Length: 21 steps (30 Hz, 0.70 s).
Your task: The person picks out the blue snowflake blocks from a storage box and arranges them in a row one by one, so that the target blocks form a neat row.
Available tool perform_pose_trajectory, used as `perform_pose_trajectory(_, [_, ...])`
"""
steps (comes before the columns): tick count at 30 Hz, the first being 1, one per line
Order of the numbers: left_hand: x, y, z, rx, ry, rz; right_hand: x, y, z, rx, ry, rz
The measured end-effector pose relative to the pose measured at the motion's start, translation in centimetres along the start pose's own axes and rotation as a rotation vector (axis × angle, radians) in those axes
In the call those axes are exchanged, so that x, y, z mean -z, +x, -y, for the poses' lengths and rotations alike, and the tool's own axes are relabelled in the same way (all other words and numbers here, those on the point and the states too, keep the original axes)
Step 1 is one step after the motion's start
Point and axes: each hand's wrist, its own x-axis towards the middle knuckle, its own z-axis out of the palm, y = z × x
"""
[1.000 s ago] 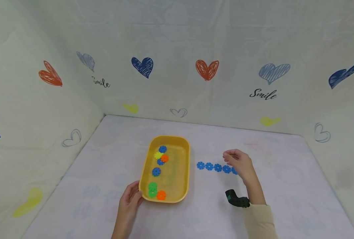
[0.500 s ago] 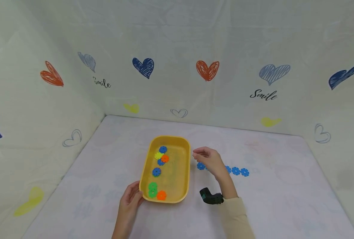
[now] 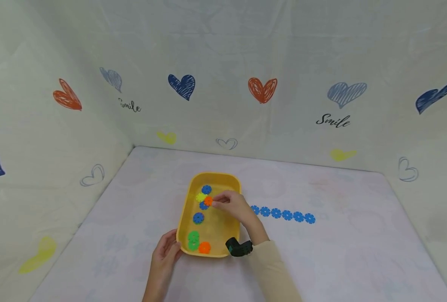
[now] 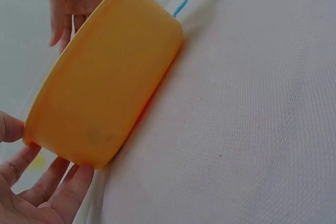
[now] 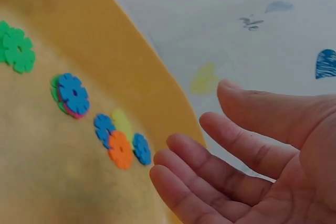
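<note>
My left hand (image 3: 164, 253) grips the near left corner of a yellow tray (image 3: 217, 233), its thumb at the rim and its fingers against the outer wall. Over the tray reaches my right hand (image 3: 232, 204), its fingers loosely extended with nothing between them in the right wrist view. Its fingertips overlap the edge of an orange snowflake disc (image 3: 208, 201) in the head view. Beside that disc lie a yellow disc (image 5: 122, 121) and two blue ones. A blue disc (image 5: 73, 94) sits stacked on others. Green discs (image 3: 193, 240) and another orange disc (image 3: 204, 247) lie near the front.
Right of the tray, several blue snowflake discs (image 3: 276, 213) form a straight row on the white tabletop (image 3: 344, 260). A black wrist camera (image 3: 239, 247) on the right arm hangs over the tray's near right corner. A heart-printed curtain (image 3: 223, 50) stands behind.
My right hand has moved left from the right end of the blue row to above the tray, uncovering the row. My left hand stays at the tray's corner.
</note>
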Motion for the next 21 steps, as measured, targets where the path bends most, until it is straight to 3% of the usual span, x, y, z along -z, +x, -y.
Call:
perform_pose_trajectory(9, [-0.1, 0.1, 0.1, -0.010, -0.008, -0.004, -2.7, 1.6, 0.1, 0.017, -0.092, 0.116])
perform_pose_trajectory(17, [0.1, 0.1, 0.3, -0.011, 0.003, -0.008, -4.4, 2.9, -0.3, -0.092, -0.188, 0.176])
perform_pose_trajectory(21, [0.1, 0.2, 0.4, -0.020, -0.003, 0.004, -4.7, 3.5, -0.9, -0.105, -0.224, 0.178])
